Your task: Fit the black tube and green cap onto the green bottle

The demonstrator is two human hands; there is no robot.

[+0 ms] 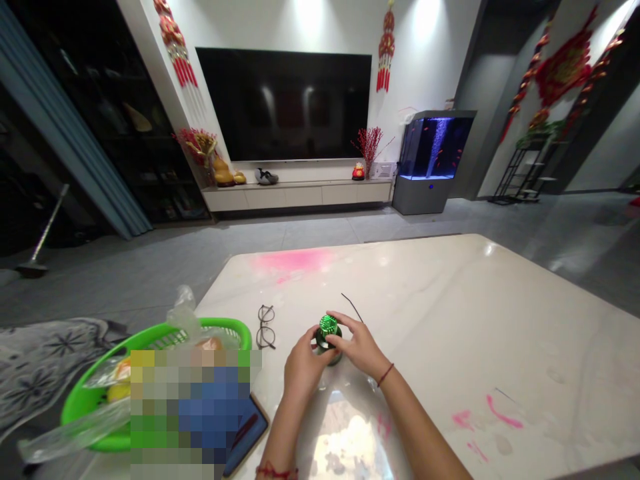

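Note:
Between my two hands is a small round object with a shiny, patterned green top [329, 325] and a darker green lower part. My left hand [306, 363] curls around the lower part from the left. My right hand [357, 343] has its thumb and fingers closed on the green top from the right. Whether the top is a separate piece I cannot tell, and my fingers hide much of the object's sides. Just beyond my right hand lies a thin black stick [353, 307]. A pair of eyeglasses [267, 327] rests on the table left of my hands.
The pale marble table [440, 300] carries pink stains [293, 259]. At its left stands a green basket [80, 407] with plastic bags and items, partly blurred out. A dark-framed flat object [253, 427] lies beside it. Farther off are a television [285, 107] and a fish tank [435, 147].

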